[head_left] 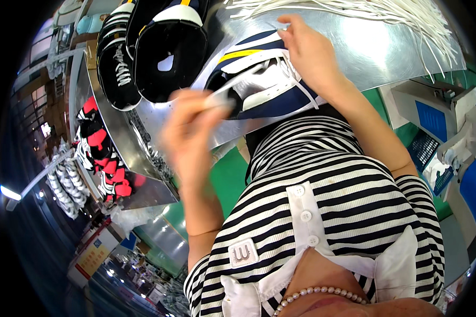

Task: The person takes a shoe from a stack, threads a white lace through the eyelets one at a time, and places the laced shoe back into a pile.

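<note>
A navy, white and yellow upper of a sneaker (269,103) lies on the metal table, with white lace running through its eyelets. My left hand (193,119), smeared by motion, is at the upper's left end. A white shoelace (230,91) stretches from the eyelets to its closed fingers. My right hand (312,53) is over the right end of the upper, thumb and forefinger bent toward each other near the far edge. It seems to pinch the other part of the lace, though the fingertips partly hide it.
Black shoe uppers (169,63) stand at the far left of the table. A bundle of loose white laces (354,8) lies along the far edge. Red, black and white pieces (98,140) hang at the left. Grey and blue bins (433,121) stand at the right.
</note>
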Demonstrator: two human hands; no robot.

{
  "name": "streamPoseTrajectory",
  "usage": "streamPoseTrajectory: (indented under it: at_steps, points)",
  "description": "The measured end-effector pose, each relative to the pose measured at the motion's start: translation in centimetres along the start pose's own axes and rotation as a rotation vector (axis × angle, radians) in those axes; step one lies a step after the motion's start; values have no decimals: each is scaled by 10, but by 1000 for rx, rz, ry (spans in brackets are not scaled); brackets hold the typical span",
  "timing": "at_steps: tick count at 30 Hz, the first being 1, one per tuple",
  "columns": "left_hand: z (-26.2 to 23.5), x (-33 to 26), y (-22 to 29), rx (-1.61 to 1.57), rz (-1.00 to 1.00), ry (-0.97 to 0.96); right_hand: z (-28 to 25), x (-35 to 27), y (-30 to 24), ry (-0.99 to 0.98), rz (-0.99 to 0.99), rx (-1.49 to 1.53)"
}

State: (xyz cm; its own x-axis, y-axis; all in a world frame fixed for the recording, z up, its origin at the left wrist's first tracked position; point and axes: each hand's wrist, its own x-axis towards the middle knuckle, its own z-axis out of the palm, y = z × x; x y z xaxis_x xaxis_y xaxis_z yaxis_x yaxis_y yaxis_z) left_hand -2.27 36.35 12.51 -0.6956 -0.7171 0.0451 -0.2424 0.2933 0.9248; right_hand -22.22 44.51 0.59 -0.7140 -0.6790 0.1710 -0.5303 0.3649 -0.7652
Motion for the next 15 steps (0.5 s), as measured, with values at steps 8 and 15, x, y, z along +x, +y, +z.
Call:
streamPoseTrajectory:
  at_steps: [8, 15]
  points:
    - [71, 4, -40, 582, 298, -35, -42, -26, -2, -117, 21, 685]
    - [72, 14, -42, 502, 192, 67, -50, -72, -8, -287, 34, 544]
